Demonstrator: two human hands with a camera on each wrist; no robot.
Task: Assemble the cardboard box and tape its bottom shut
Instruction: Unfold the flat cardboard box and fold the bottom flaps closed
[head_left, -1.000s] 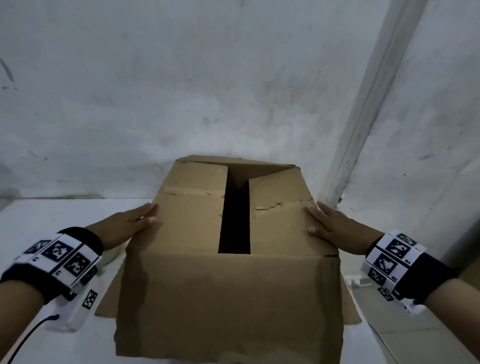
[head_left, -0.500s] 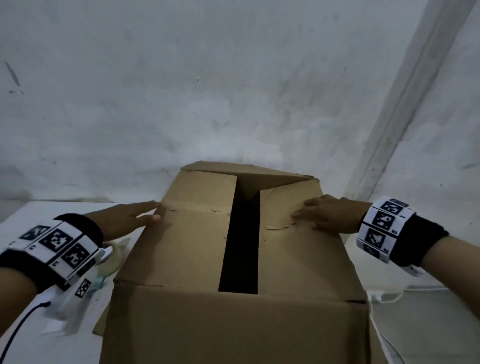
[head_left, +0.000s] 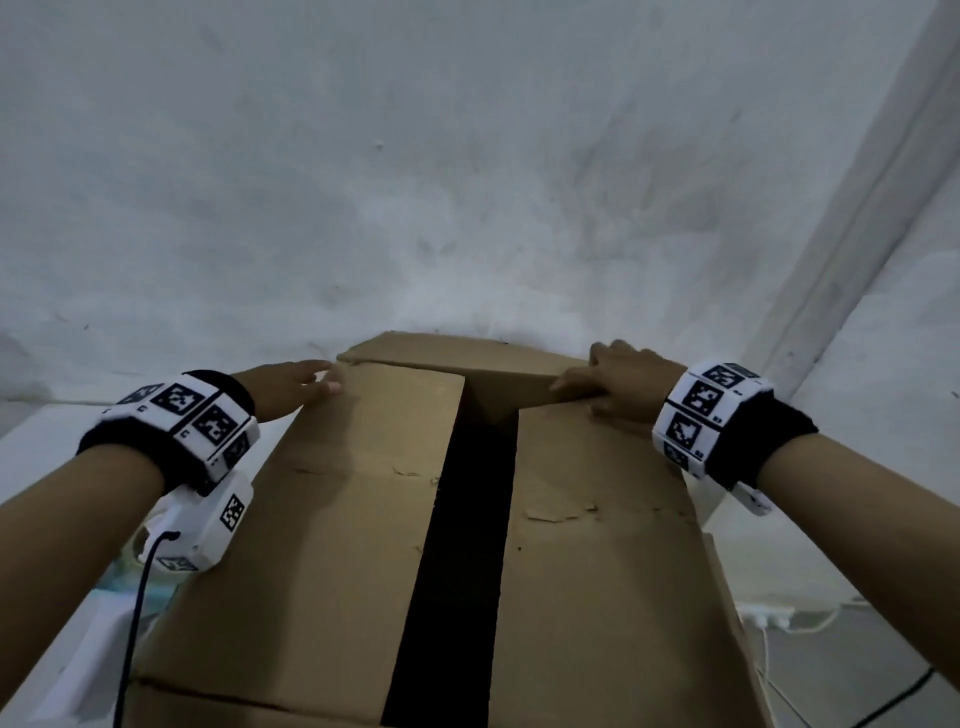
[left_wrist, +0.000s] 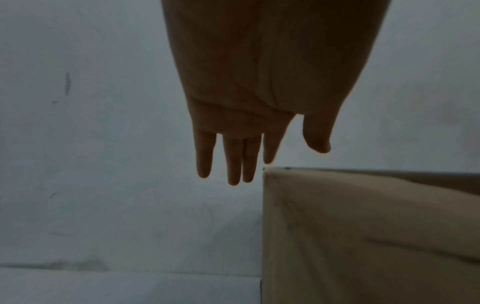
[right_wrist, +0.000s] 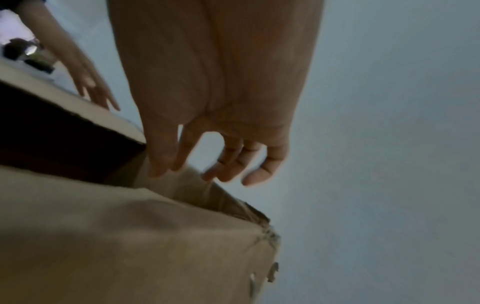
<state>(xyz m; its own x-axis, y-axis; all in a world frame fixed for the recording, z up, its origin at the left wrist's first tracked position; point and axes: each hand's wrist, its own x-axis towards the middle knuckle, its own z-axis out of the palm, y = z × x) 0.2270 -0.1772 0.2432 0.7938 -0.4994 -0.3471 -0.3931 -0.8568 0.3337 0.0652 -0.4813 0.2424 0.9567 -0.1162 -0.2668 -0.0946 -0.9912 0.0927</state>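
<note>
A: From the head view, where is the cardboard box (head_left: 363, 545)?

B: It stands on the white table (head_left: 31, 431) right in front of the person, against the white wall (head_left: 467, 182). Its two long top flaps are folded down with a dark gap (head_left: 457, 545) between them, and a short far flap (head_left: 452, 353) lies at the back edge.

A: And the hands?

B: The left hand (head_left: 291, 387) reaches to the far left corner with fingers out flat, touching the left flap's edge. The right hand (head_left: 621, 379) sits at the far right corner, fingers bent over the far flap. Both wrists wear bands with black-and-white markers.

A: What does the left wrist view add?

B: The left hand (left_wrist: 259, 92) has its fingers (left_wrist: 233, 160) straight and together, holding nothing, just above the box (left_wrist: 363, 236) corner.

A: The right wrist view?

B: It's blurred. The right hand (right_wrist: 207, 92) has loosely curled fingers (right_wrist: 228, 162) at the edge of the far flap; the thumb looks to rest inside it, perhaps pinching the flap, though I can't tell for sure. The other hand (right_wrist: 91, 90) shows beyond the box (right_wrist: 130, 246)
</note>
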